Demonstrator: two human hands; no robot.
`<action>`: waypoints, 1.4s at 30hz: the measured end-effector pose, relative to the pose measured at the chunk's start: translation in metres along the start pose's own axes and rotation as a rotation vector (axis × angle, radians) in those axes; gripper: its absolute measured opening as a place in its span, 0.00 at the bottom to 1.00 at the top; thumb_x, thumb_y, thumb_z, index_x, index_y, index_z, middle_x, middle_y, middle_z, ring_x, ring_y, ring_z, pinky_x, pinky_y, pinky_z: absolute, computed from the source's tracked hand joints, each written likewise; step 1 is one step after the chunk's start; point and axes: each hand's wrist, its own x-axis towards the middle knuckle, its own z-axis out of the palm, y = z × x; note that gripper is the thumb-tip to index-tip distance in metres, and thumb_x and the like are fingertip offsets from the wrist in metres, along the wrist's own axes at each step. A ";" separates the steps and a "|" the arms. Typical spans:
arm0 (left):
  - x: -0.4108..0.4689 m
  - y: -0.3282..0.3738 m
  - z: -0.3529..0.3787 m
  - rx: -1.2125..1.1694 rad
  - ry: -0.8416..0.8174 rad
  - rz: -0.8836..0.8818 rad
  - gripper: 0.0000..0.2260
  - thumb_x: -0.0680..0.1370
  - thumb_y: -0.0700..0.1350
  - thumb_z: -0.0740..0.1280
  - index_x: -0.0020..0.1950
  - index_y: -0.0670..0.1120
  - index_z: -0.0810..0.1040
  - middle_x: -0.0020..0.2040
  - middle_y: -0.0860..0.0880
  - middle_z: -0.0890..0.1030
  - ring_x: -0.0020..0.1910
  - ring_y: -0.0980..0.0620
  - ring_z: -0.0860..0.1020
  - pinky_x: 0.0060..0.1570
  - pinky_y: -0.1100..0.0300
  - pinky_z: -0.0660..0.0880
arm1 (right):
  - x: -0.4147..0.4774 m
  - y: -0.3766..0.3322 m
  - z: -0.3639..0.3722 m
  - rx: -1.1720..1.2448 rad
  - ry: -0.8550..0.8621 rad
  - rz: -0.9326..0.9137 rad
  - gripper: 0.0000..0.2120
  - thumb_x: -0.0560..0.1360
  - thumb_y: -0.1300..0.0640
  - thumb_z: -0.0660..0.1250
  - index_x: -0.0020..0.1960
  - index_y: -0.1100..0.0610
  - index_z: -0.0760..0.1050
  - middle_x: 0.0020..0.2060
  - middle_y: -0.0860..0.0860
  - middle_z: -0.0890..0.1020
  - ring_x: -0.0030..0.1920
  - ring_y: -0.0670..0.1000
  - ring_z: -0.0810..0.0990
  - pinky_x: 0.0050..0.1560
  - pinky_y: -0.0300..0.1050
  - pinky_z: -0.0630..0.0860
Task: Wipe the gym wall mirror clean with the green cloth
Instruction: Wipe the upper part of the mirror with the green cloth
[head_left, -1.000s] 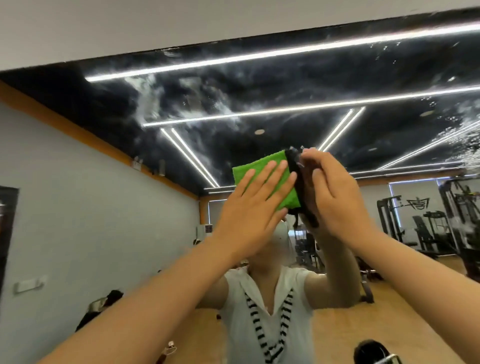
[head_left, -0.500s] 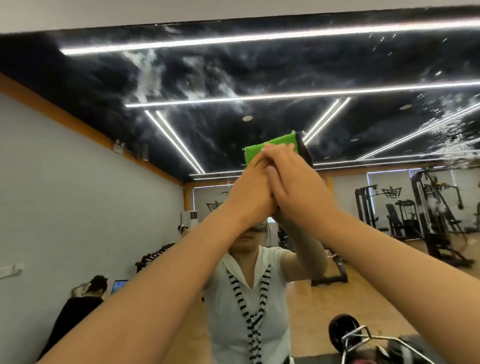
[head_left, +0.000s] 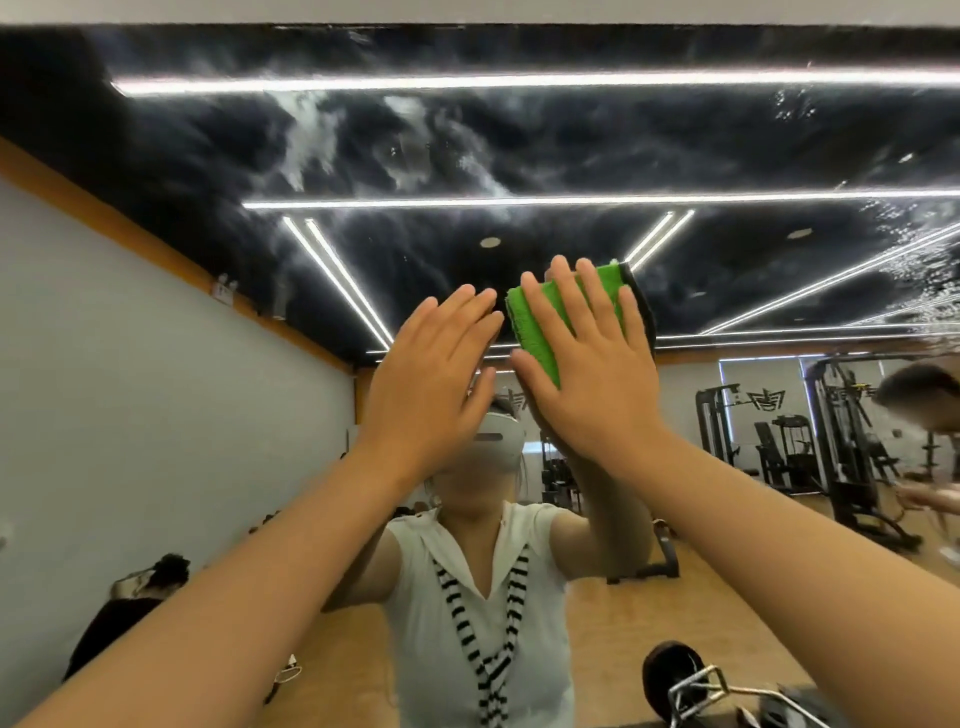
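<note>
The right hand (head_left: 587, 379), its grip spread flat, presses the green cloth (head_left: 535, 332) against the wall mirror (head_left: 727, 135) at head height. The left hand (head_left: 431, 374) is spread too, just beside the cloth, holding nothing. Cloudy smears (head_left: 306, 140) and droplets (head_left: 924, 280) higher up suggest much wiping remains.

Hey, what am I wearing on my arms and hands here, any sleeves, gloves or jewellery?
Nothing: the left hand and right hand are ungloved, with no rings, watch or bands showing, and no sleeves are in view.
</note>
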 end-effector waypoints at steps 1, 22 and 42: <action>-0.001 -0.001 0.002 -0.001 0.015 0.006 0.23 0.81 0.50 0.57 0.73 0.42 0.73 0.74 0.44 0.72 0.76 0.46 0.66 0.77 0.51 0.55 | 0.004 0.004 0.001 -0.011 0.013 -0.017 0.29 0.82 0.40 0.46 0.81 0.48 0.54 0.80 0.53 0.57 0.80 0.55 0.51 0.79 0.57 0.45; -0.008 -0.005 0.005 -0.037 0.031 0.009 0.26 0.80 0.54 0.58 0.76 0.44 0.70 0.77 0.45 0.68 0.78 0.48 0.62 0.78 0.51 0.54 | -0.018 0.040 -0.009 0.152 -0.025 -0.255 0.22 0.83 0.51 0.51 0.76 0.51 0.64 0.76 0.48 0.61 0.78 0.46 0.50 0.77 0.40 0.36; -0.008 -0.005 0.006 -0.049 0.032 0.009 0.28 0.79 0.56 0.57 0.76 0.44 0.70 0.77 0.45 0.68 0.78 0.47 0.63 0.78 0.48 0.56 | 0.011 0.030 -0.009 0.448 0.322 -0.004 0.15 0.75 0.49 0.69 0.56 0.57 0.80 0.56 0.52 0.74 0.60 0.40 0.63 0.64 0.29 0.60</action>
